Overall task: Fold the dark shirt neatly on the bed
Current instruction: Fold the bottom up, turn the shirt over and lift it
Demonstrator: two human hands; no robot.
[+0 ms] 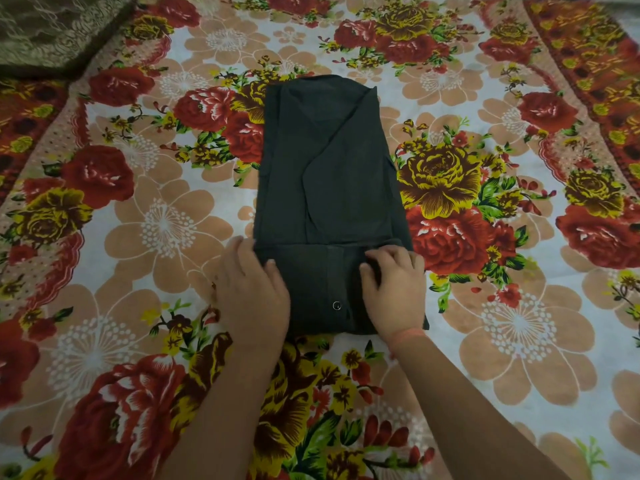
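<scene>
Head view looks down on the shirt, lying in a long narrow rectangle in the middle of the bed, which is covered with a flowered sheet. Its near end is turned up over itself in a band, with one snap button showing. Left hand rests on the band's left edge, fingers spread flat. Right hand presses the band's right side, fingers curled onto the fold's edge. A dark patterned cushion sits at the far left corner.

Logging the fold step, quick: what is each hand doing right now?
Left hand: open, flat on the dark shirt, left side of its folded near end.
Right hand: fingers curled, gripping that fold's right side.
</scene>
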